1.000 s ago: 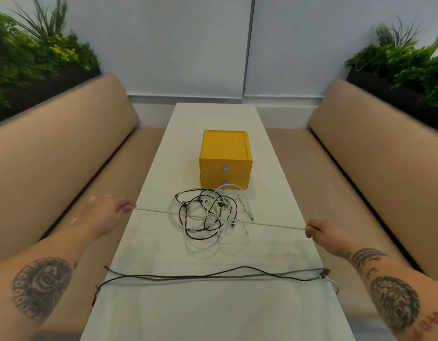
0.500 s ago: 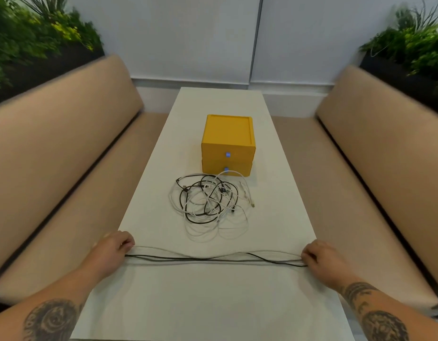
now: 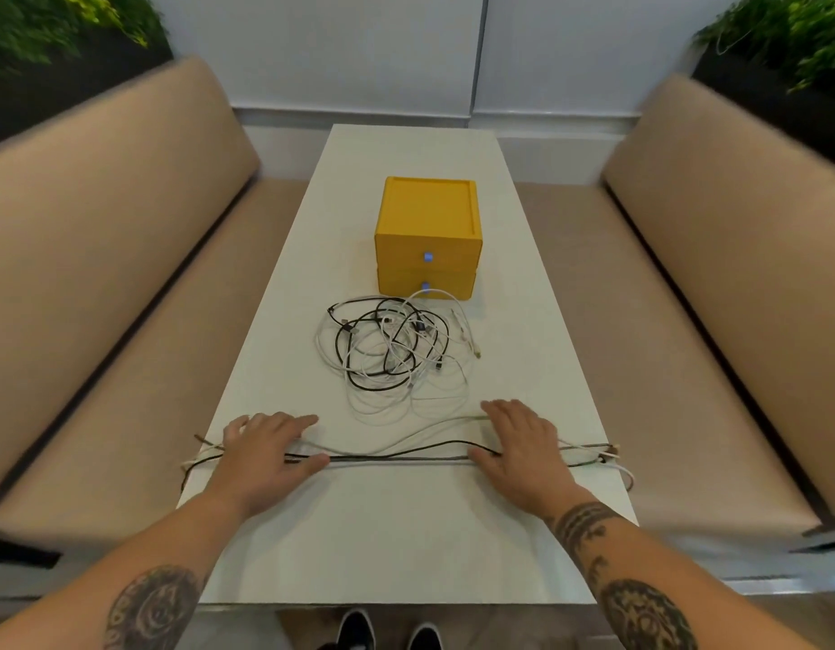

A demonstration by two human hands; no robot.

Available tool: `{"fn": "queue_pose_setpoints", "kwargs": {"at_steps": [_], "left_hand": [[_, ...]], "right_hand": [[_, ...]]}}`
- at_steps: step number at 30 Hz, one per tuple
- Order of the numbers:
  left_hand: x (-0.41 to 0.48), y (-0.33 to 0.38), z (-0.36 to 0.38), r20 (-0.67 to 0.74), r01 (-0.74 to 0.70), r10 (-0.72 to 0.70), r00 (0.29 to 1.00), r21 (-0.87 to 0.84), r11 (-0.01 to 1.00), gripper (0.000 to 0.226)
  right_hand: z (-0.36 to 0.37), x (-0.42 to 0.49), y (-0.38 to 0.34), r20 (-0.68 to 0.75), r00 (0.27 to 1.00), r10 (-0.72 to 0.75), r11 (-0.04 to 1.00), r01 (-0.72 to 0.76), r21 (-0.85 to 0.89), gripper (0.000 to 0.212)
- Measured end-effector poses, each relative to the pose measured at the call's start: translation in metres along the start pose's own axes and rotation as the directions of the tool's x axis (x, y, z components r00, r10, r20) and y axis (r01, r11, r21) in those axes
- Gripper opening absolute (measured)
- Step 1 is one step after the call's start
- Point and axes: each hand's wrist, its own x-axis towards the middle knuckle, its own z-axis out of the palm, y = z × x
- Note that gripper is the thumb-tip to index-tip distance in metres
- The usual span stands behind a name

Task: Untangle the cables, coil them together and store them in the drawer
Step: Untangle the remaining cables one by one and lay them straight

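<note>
A tangle of black and white cables (image 3: 391,354) lies mid-table, just in front of a yellow two-drawer box (image 3: 428,239) whose drawers are both closed. Nearer me, a few straightened cables (image 3: 397,455), black, white and grey, lie side by side across the table's width. My left hand (image 3: 265,455) rests flat on their left part with fingers spread. My right hand (image 3: 523,445) lies flat on their right part, fingers extended. The cable ends stick out past both hands toward the table's side edges.
The long white table (image 3: 406,532) runs away from me between two tan padded benches (image 3: 101,283) (image 3: 715,274). Green plants (image 3: 54,21) stand behind each bench back. My shoes show below the table's near edge.
The white cable held taut above the tangle has been laid down beside the black one. My hands moved inward, opened and now press flat on the straightened cables.
</note>
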Motion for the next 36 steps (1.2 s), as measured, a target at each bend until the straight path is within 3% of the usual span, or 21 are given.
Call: {"fn": "queue_pose_setpoints", "kwargs": {"at_steps": [3, 5, 10, 16, 18, 20, 23, 32, 36], "left_hand": [[-0.001, 0.002, 0.006, 0.006, -0.097, 0.097, 0.995, 0.012, 0.995, 0.05], [-0.001, 0.001, 0.008, -0.031, -0.142, 0.142, 0.989, -0.007, 0.99, 0.041], [0.002, 0.0, 0.002, 0.015, -0.16, 0.161, 0.987, -0.05, 0.986, 0.039], [0.014, 0.012, -0.006, 0.045, -0.096, 0.102, 0.994, -0.116, 0.989, 0.046], [0.021, 0.014, -0.008, 0.018, -0.089, 0.094, 0.995, -0.175, 0.98, 0.044], [0.029, 0.019, -0.011, 0.013, -0.076, 0.081, 0.997, -0.221, 0.972, 0.034], [0.049, 0.024, -0.017, 0.01, -0.04, 0.045, 0.999, -0.274, 0.961, 0.008], [0.114, 0.03, -0.032, -0.025, 0.053, -0.068, 0.997, -0.403, 0.914, 0.011], [0.144, 0.022, -0.037, -0.019, 0.073, -0.09, 0.996, -0.431, 0.9, 0.012]], "right_hand": [[0.009, 0.01, -0.013, 0.121, 0.982, -0.144, 0.988, 0.15, -0.04, 0.071], [0.015, 0.012, -0.014, 0.084, 0.981, -0.175, 0.977, 0.183, -0.106, 0.057], [0.026, 0.006, -0.006, -0.02, 0.977, -0.213, 0.97, 0.209, -0.123, 0.052], [0.016, 0.004, -0.012, 0.032, 0.988, -0.154, 0.986, 0.156, -0.066, 0.059], [0.014, 0.007, -0.015, 0.024, 0.994, -0.108, 0.994, 0.109, -0.029, 0.053], [0.014, 0.011, -0.016, 0.013, 0.997, -0.074, 0.997, 0.074, -0.008, 0.038], [0.013, 0.02, -0.021, -0.024, 0.998, -0.051, 0.998, 0.051, 0.025, 0.033], [0.004, 0.064, -0.069, -0.133, 0.99, -0.044, 0.988, 0.063, 0.141, 0.024], [0.002, 0.087, -0.102, -0.129, 0.988, -0.085, 0.982, 0.105, 0.157, 0.037]]}}
